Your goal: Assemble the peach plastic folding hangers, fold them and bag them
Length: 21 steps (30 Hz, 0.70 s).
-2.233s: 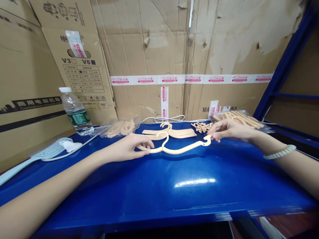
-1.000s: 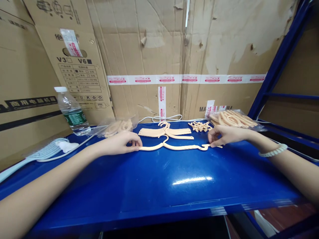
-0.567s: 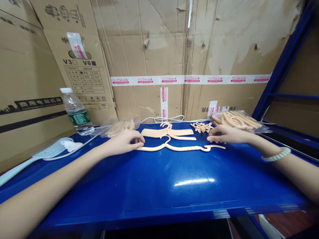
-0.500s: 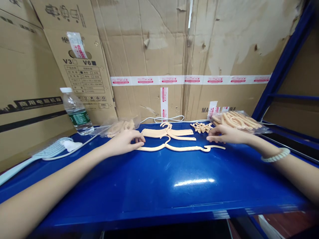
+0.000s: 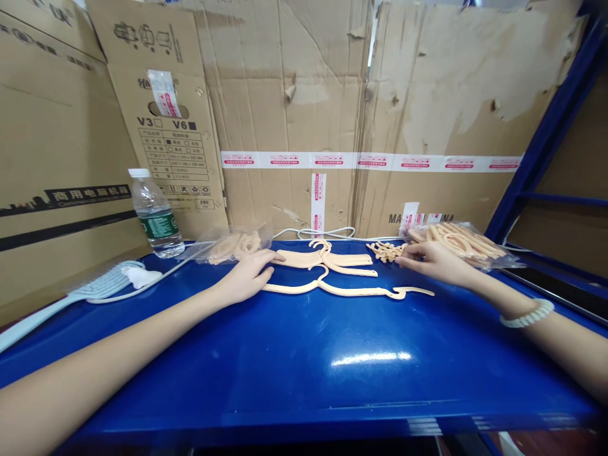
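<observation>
My left hand (image 5: 247,276) rests with fingers stretched and thumb apart beside the left end of a beige plastic clothes hanger (image 5: 351,291); it covers that end. Its fingertips are close to the left edge of a stack of beige hanger pieces (image 5: 299,258) with hooks in the middle. At the hanger's right end lies a loose curved hook piece (image 5: 413,291). On the right, my right hand (image 5: 434,261) has its fingers curled and pinched at a pile of small beige parts (image 5: 382,251). Whether a part is between its fingertips cannot be made out.
Bags of beige parts, a left bag (image 5: 232,246) and a right bag (image 5: 460,244), lie along the back. At left are a water bottle (image 5: 159,221), a pale blue brush-like item (image 5: 104,282) and a white cable (image 5: 166,278). Cardboard (image 5: 285,107) walls the blue table (image 5: 285,367).
My right hand has moved toward the pile of small parts, and its fingers have drawn together. My left hand has shifted slightly, its fingers straighter. The camera view has tilted up a little.
</observation>
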Tool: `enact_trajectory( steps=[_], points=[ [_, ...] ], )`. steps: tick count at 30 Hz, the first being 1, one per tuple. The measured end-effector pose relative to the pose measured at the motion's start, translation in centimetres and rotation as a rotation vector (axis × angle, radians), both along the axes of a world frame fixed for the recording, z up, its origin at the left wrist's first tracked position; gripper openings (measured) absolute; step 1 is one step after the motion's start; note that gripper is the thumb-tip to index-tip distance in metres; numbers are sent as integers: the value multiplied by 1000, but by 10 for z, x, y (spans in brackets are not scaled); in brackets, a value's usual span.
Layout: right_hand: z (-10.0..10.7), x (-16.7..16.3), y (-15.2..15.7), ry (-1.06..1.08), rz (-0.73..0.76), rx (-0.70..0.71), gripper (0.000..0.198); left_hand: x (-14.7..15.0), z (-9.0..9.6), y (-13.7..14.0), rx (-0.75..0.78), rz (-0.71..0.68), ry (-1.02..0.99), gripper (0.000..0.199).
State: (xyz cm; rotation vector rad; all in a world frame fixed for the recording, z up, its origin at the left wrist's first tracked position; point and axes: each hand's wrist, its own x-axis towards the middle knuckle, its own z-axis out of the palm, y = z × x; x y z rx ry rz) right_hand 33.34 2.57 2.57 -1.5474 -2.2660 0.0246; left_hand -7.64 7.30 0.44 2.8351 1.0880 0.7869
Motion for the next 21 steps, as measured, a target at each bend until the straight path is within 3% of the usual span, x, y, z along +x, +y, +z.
enact_trajectory(
  steps=[10,21],
  points=[
    [-6,18,22,138,-74,171,32,1,-6,7,-65,-7,36,40],
    [-19,19,37,-89,46,208,30,5,0,11,-44,42,32,36]
  ],
)
